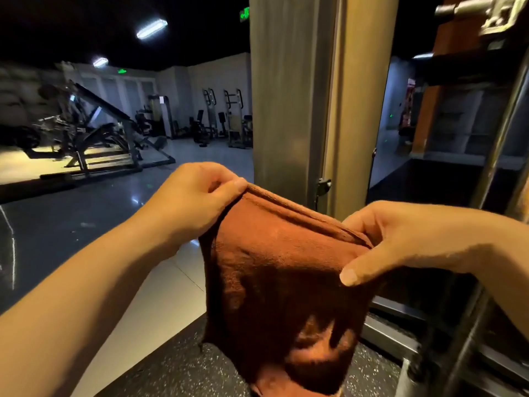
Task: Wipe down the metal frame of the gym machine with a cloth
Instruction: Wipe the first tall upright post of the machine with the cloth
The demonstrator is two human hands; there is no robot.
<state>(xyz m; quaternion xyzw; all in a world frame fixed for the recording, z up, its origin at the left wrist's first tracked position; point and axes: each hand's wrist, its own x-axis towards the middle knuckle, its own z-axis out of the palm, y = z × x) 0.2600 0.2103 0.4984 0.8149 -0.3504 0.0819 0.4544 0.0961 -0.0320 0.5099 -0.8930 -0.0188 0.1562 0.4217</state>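
My left hand [197, 196] and right hand [400, 239] pinch the cloth's [280, 267] top corners, hanging before the post [289, 96] | next: bunch it into one palm, press flat, wipe downward.

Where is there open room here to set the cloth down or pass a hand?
Bare grey floor lies left of the metal upright, up to the far machines; the speckled mat beneath the cloth is also bare. Right of the upright, frame bars crowd in.
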